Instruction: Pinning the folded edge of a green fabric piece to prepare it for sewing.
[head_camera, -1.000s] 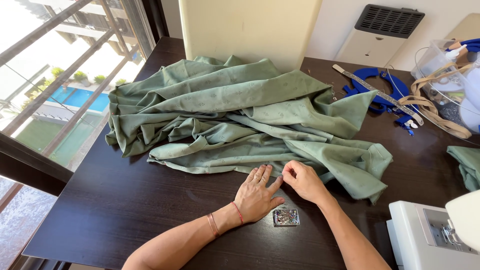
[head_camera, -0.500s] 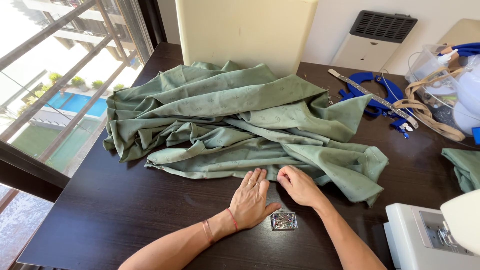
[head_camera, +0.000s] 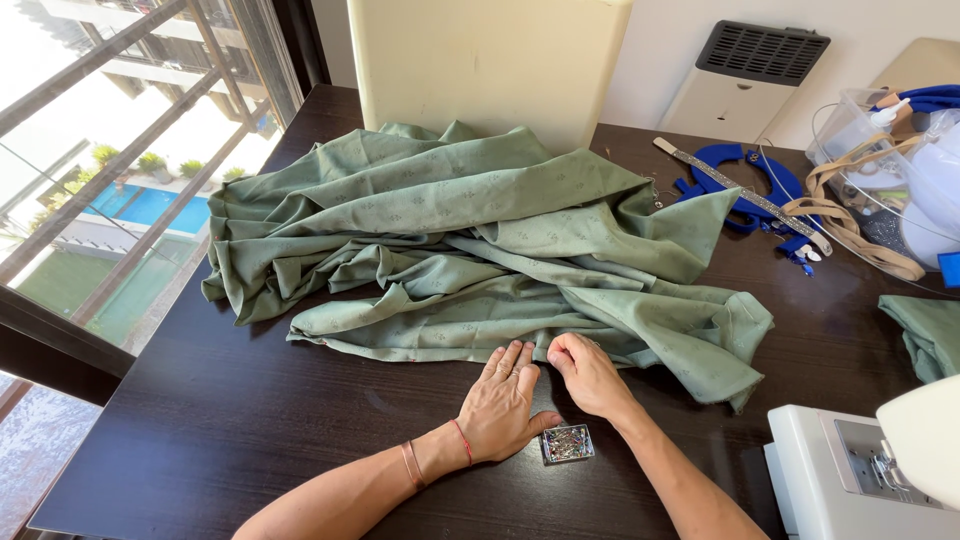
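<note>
A large rumpled sheet of sage-green fabric (head_camera: 470, 240) lies spread over a dark wooden table (head_camera: 230, 430). My left hand (head_camera: 505, 405) rests flat on the table, fingers spread, fingertips touching the fabric's near hem. My right hand (head_camera: 588, 375) sits just right of it, fingers curled and pinching the same hem edge. A small clear box of pins (head_camera: 567, 444) lies on the table just below both hands, beside my left thumb.
A white sewing machine (head_camera: 870, 470) stands at the lower right corner. A blue curved ruler and a long strip (head_camera: 745, 190) lie at the back right, near a clear plastic container (head_camera: 890, 170). More green fabric (head_camera: 925, 335) sits at the right edge. A window is on the left.
Both hands have stayed at the hem, shifting slightly along it; the right hand's fingers have closed tighter on the edge. The camera view has drifted a little.
</note>
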